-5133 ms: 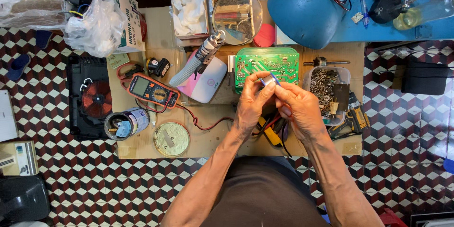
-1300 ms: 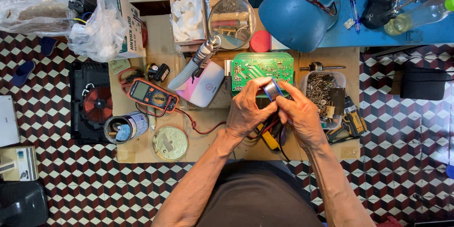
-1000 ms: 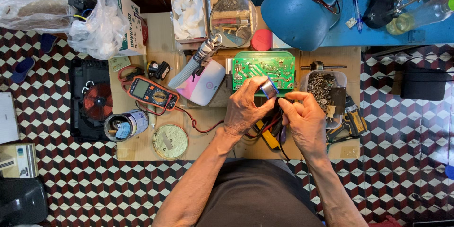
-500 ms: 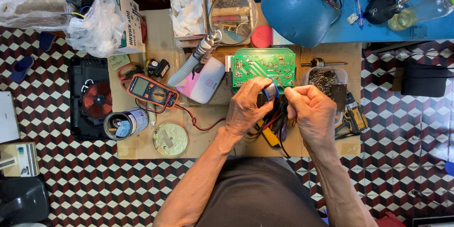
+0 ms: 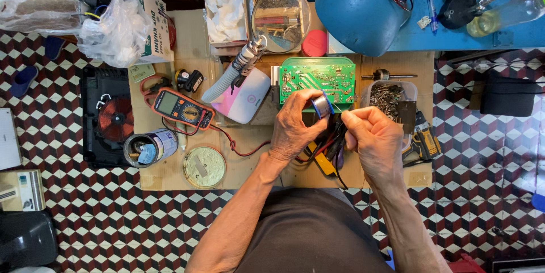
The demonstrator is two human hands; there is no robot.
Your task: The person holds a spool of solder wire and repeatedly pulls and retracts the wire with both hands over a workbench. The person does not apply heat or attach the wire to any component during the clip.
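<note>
two hands at a cluttered repair bench, a small solder spool between them

the left hand (image 5: pixel 295 128) is closed around a small silvery spool (image 5: pixel 321 105) (it looks like solder wire), which sits at the centre of the view just below the green circuit board (image 5: pixel 318 78). the right hand (image 5: pixel 374 139), at 3 o'clock of the spool and slightly apart from it, has its fingertips pinched together; whether a strand runs between them is too fine to tell. dark leads (image 5: pixel 335 148) hang below the hands. an orange multimeter (image 5: pixel 183 108) lies at 9 o'clock, a round tin (image 5: pixel 204 166) at 8 o'clock, a tub of small parts (image 5: pixel 389 92) at 3 o'clock, a blue lamp shade (image 5: pixel 363 9) at 1 o'clock.
</note>
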